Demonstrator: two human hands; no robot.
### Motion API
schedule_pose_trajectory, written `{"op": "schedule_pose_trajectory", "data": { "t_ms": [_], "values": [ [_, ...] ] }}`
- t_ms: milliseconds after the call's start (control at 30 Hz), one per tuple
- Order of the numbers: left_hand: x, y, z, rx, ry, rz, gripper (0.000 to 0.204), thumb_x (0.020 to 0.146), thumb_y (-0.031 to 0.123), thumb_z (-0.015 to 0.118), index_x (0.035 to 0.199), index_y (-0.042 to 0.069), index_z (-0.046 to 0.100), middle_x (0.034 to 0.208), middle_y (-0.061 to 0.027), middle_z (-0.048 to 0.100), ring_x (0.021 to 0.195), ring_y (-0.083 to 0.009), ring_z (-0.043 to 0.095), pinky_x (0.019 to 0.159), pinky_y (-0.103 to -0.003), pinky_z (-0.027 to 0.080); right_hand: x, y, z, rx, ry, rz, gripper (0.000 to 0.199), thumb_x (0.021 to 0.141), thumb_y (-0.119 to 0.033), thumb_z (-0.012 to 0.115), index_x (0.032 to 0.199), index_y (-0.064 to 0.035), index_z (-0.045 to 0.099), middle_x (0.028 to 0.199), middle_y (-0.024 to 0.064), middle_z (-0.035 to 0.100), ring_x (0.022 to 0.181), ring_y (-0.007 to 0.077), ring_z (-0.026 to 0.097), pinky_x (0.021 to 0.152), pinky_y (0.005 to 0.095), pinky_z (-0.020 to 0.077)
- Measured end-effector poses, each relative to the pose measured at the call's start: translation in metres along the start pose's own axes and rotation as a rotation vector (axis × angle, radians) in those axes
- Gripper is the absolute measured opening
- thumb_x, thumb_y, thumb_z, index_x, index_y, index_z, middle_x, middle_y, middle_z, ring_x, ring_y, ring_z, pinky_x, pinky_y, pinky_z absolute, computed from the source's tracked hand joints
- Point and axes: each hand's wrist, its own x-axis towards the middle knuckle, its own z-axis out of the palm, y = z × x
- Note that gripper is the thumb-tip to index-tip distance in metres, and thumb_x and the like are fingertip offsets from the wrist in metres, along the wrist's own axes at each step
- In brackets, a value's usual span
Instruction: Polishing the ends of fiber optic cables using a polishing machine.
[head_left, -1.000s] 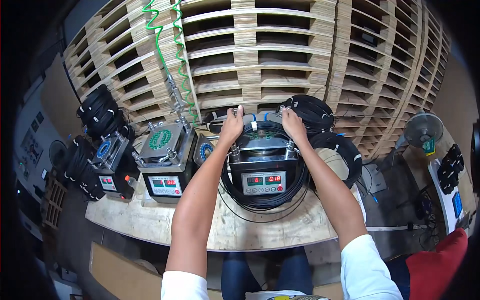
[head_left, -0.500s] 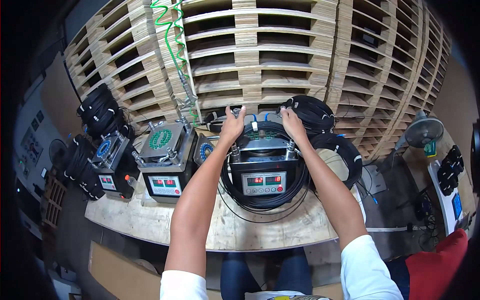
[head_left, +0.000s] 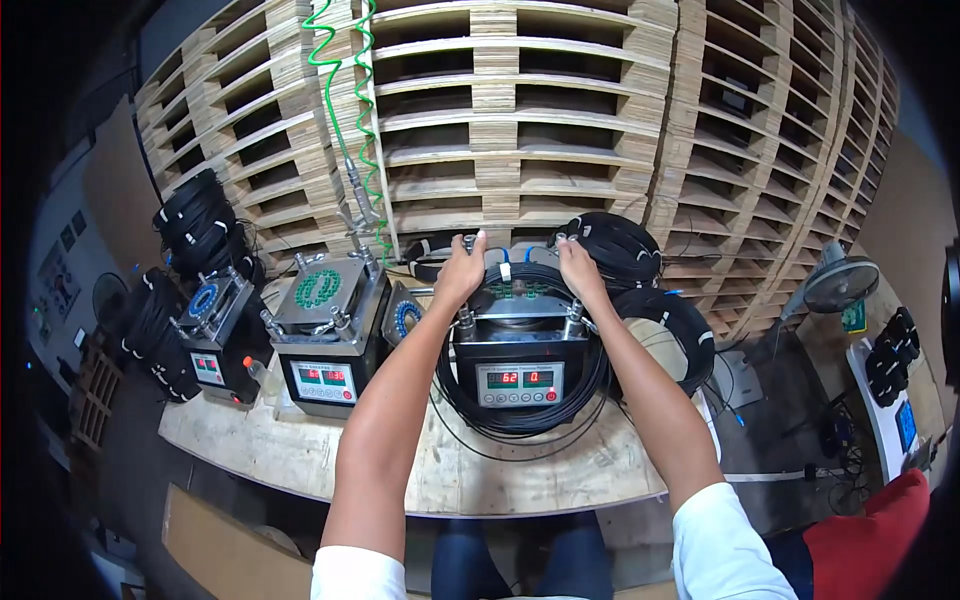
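Observation:
A black benchtop polishing machine stands before me, with a lit display panel on its front. My left hand reaches over it, fingers closed on the metal clamp post at the far left corner. At the far right corner my right hand grips the matching post, which its fingers partly hide. Between the hands, a coil of black cable loops around the machine and across its top, bound by a white tie. Green-tipped connectors sit in the fixture beneath the coil.
Two similar machines stand to the left, near an orange-capped bottle. Black cable coils lie behind and right on the wooden bench. Stacked pallets rise behind; a green coiled air hose hangs there. A fan stands right.
Both hands stay at the far corner posts, with small finger shifts. The machine's display reading has changed. The whole view has shifted slightly, so the bench sits lower in it.

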Motion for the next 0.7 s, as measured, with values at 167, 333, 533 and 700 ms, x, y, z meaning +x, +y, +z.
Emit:
{"op": "schedule_pose_trajectory", "data": {
  "t_ms": [167,333,533,700],
  "values": [
    [0.014,-0.016,0.005,-0.047,0.046,0.085,0.083,0.093,0.069,0.035,0.152,0.012,0.028,0.135,-0.0312,0.053,0.127,-0.0479,0.049,0.107,-0.053,0.037,-0.001,-0.008,0.000,0.045,-0.057,0.016,0.063,0.098,-0.059,0.030,0.134,-0.0148,0.055,0.132,0.0236,0.058,0.127,0.0437,0.050,0.104,0.0514,0.0393],
    [0.021,-0.023,0.007,-0.086,0.050,0.134,0.082,0.093,0.069,0.035,0.150,0.011,0.030,0.135,-0.0318,0.053,0.127,-0.0482,0.049,0.107,-0.054,0.037,-0.005,-0.016,-0.002,0.019,-0.079,0.050,0.064,0.098,-0.060,0.030,0.133,-0.0143,0.056,0.132,0.0227,0.058,0.127,0.0432,0.051,0.103,0.0516,0.0400],
    [0.007,-0.006,0.002,-0.049,-0.002,0.012,0.085,0.091,0.073,0.033,0.151,0.012,0.030,0.137,-0.0317,0.051,0.130,-0.0471,0.047,0.108,-0.053,0.035,-0.003,-0.010,-0.005,-0.034,-0.065,0.049,0.062,0.100,-0.057,0.028,0.130,-0.0117,0.057,0.130,0.0244,0.059,0.124,0.0455,0.052,0.102,0.0522,0.0410],
    [0.007,-0.007,0.001,-0.023,0.006,0.011,0.086,0.091,0.073,0.033,0.152,0.012,0.029,0.136,-0.0310,0.052,0.129,-0.0470,0.047,0.108,-0.053,0.035,0.005,0.000,0.002,0.024,-0.061,-0.037,0.061,0.101,-0.055,0.027,0.128,-0.0098,0.058,0.128,0.0262,0.059,0.123,0.0473,0.051,0.102,0.0534,0.0403]
  ]
}}
